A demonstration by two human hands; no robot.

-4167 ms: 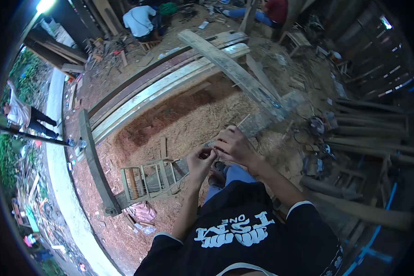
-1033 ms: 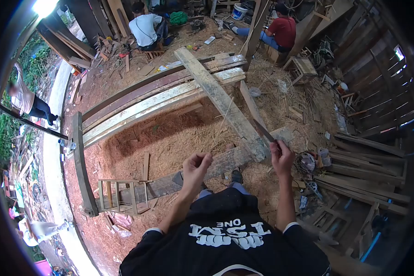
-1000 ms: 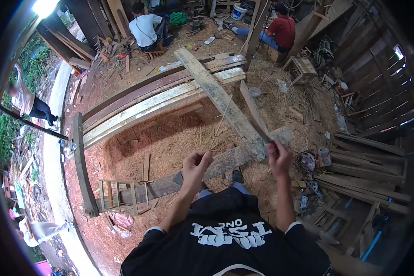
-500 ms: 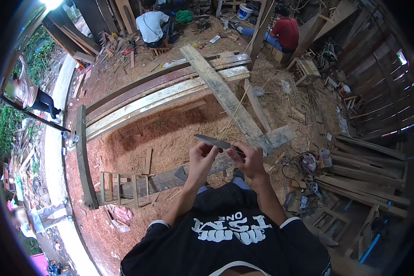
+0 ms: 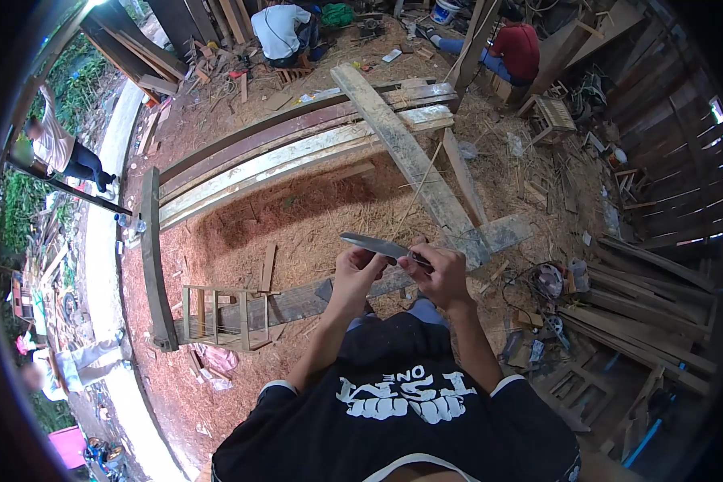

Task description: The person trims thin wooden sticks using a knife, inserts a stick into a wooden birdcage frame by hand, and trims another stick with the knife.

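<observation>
A knife with a grey blade is held in front of my chest, its tip pointing left. My right hand is closed around the dark handle, which the fingers mostly cover. Below the blade, my left hand is closed with its thumb and fingers against the metal. Whether a small piece also sits between the left fingers is hidden. A thin strip extends above the knife, across a long plank lying on the ground.
Long boards lie ahead, with a slanting plank over them. A small slatted wooden frame stands left on a beam. Lumber and a power tool are at right. Two people sit at the back; others are at left.
The view has shifted slightly, so the surroundings sit a little right and higher. Both hands keep the same hold on the knife, whose blade looks slightly more turned to the light.
</observation>
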